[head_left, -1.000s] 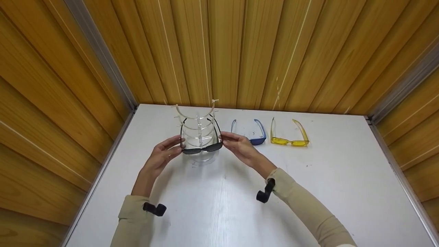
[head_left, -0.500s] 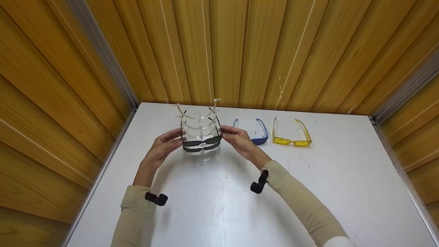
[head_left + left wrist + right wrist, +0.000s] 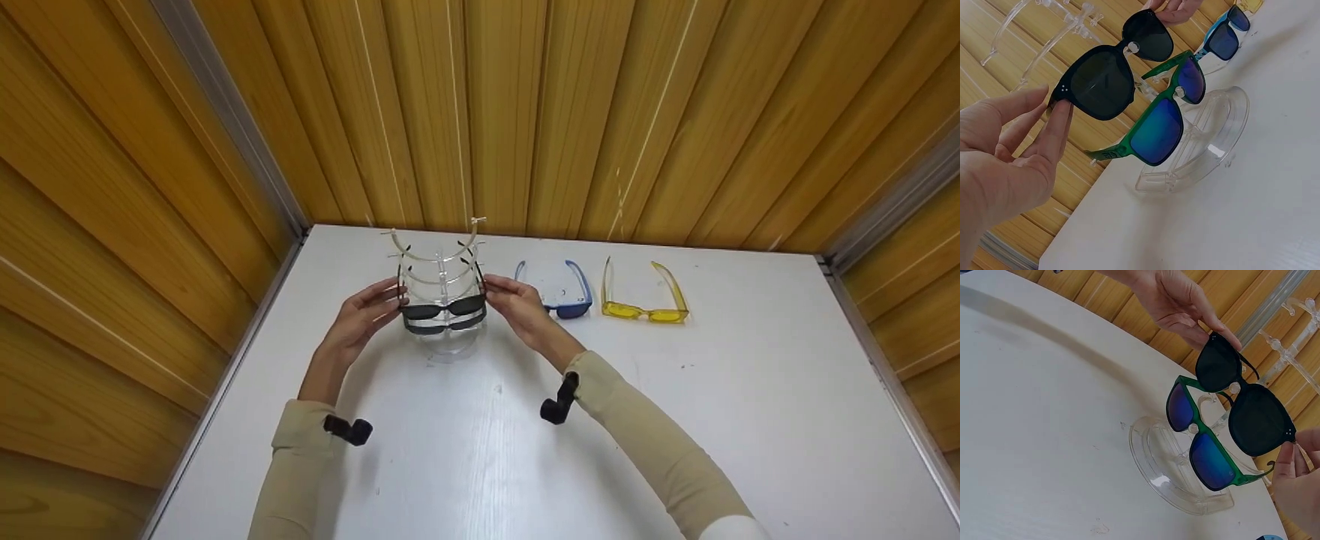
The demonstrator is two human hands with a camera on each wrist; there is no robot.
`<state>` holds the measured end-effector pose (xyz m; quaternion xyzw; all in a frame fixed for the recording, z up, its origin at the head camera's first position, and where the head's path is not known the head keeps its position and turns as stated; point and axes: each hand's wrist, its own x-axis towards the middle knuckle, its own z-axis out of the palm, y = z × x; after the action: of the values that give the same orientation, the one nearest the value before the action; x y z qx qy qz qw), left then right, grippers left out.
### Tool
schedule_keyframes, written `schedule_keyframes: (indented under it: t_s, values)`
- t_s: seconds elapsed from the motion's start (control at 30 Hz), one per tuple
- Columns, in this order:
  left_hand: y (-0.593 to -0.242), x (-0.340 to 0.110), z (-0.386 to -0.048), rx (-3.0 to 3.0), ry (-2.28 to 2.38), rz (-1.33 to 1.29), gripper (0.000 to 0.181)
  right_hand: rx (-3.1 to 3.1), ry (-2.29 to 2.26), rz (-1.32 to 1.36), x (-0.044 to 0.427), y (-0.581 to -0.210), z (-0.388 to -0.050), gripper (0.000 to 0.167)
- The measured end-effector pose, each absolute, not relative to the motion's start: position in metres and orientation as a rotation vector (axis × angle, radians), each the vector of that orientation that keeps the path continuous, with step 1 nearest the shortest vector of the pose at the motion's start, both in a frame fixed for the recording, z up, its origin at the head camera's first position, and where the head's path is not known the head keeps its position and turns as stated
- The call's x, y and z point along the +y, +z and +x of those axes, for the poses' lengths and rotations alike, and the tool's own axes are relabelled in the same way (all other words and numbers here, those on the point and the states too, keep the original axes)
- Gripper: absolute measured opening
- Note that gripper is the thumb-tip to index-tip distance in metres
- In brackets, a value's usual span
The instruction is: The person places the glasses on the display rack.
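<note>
My left hand (image 3: 360, 319) and right hand (image 3: 525, 307) pinch the two sides of black sunglasses (image 3: 445, 307) near the hinges, one side each. The sunglasses face me, at the front of a clear display stand (image 3: 442, 274) with several curved arms. In the left wrist view, a clear nose peg shows at their bridge. Just below them, green sunglasses (image 3: 1154, 132) with blue mirrored lenses sit on a lower tier, tilted like the black pair. The stand's round clear base (image 3: 1157, 481) rests on the white table. My fingers hide the black sunglasses' hinges.
Blue sunglasses (image 3: 574, 310) lie right of the stand, close to my right hand, temples spread toward the back wall. Yellow glasses (image 3: 645, 312) lie farther right. Wood-patterned panels (image 3: 495, 112) enclose the white table (image 3: 480, 450) behind and at the sides.
The black sunglasses have moved up and back in the head view with both hands, uncovering the lower pair beneath. Over the last half second they barely shift.
</note>
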<state>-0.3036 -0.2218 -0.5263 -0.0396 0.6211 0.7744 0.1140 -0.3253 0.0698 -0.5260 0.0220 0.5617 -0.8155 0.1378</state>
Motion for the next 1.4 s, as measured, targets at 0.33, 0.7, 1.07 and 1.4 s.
schedule_keyframes:
  t_s: [0.33, 0.7, 1.07, 1.4]
  values:
    - [-0.528, -0.219, -0.304, 1.852, 2.25, -0.15, 0.055, 1.633, -2.313, 0.106, 0.072, -0.523, -0.324, 0.045]
    - [-0.529, -0.218, -0.301, 1.868, 2.243, -0.191, 0.056, 1.606, -2.303, 0.094, 0.075, -0.525, -0.322, 0.046]
    - [-0.532, -0.226, -0.289, 1.843, 2.27, -0.187, 0.055, 1.668, -2.221, 0.031, 0.083, -0.523, -0.321, 0.047]
    - [-0.542, -0.234, -0.256, 1.861, 2.221, -0.221, 0.049, 1.721, -2.068, 0.003, 0.12, -0.514, -0.306, 0.047]
